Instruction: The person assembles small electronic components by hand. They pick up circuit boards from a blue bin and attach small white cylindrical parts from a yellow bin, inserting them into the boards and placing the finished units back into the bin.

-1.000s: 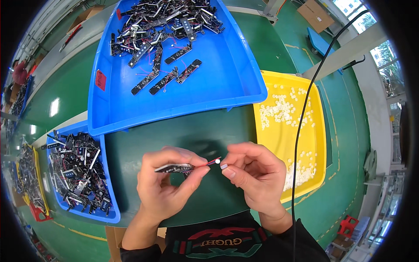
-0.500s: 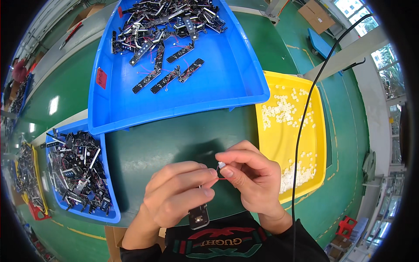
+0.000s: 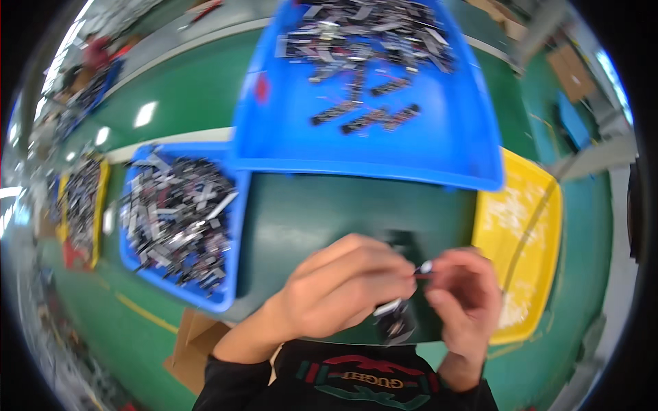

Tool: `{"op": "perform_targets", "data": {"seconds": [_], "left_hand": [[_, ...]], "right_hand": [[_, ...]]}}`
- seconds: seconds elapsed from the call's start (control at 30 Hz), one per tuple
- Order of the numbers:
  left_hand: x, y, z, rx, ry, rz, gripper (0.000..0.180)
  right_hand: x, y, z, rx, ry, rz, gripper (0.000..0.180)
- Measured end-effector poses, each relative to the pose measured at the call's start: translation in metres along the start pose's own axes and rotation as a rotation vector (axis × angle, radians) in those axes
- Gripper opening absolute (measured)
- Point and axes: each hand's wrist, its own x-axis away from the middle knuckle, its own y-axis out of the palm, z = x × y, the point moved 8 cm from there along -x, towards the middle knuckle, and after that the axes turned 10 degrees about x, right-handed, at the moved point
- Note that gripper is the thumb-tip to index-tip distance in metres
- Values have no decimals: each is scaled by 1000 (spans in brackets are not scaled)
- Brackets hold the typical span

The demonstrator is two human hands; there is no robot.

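Between the thumb and fingers of my left hand (image 3: 349,284) is a small black circuit board assembly (image 3: 395,325), its lower end hanging beneath the fingers. A small white round piece (image 3: 425,267) sits at the tip of a dark part of it, between my two hands. My right hand (image 3: 469,294) is just right of that white piece. Its thumb and forefinger are apart, with a gap between them, and the forefinger is close to the white piece. Motion blur hides whether they touch. Both hands are above the near edge of the dark green table (image 3: 308,226).
A large blue tray (image 3: 370,168) with many similar boards stands at the far side. A smaller blue bin (image 3: 240,240) full of them is at left, and a yellow tray (image 3: 521,260) of small white pieces at right. A black cable (image 3: 531,226) crosses the yellow tray.
The view has swung left, so trays and hands appear farther right. My right thumb and forefinger, which pinched the white piece, have parted. My left hand still holds the board assembly.
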Motion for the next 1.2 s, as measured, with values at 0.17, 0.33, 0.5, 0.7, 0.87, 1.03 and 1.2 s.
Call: {"op": "perform_targets", "data": {"seconds": [0.17, 0.33, 0.5, 0.7, 0.87, 1.03, 1.2], "left_hand": [[40, -90, -22, -306, -534, 478, 32], [81, -186, 5, -756, -579, 670, 31], [76, -215, 13, -1170, -722, 495, 27], [58, -211, 13, -1242, -723, 413, 28], [24, -174, 22, -1277, -517, 462, 20], [-39, -45, -36, -963, -327, -43, 17], [-80, -14, -89, -982, -371, -129, 23]], "right_hand": [[12, -57, 5, 718, -103, 160, 24], [27, -112, 31, 1036, 157, 98, 29], [30, -102, 35, 1077, 51, -22, 31], [32, -102, 49, 960, 185, -84, 33], [36, -97, 35, 946, 101, -158, 32], [43, -101, 37, 981, 116, -194, 24], [54, -103, 42, 938, 87, -138, 16]]}}
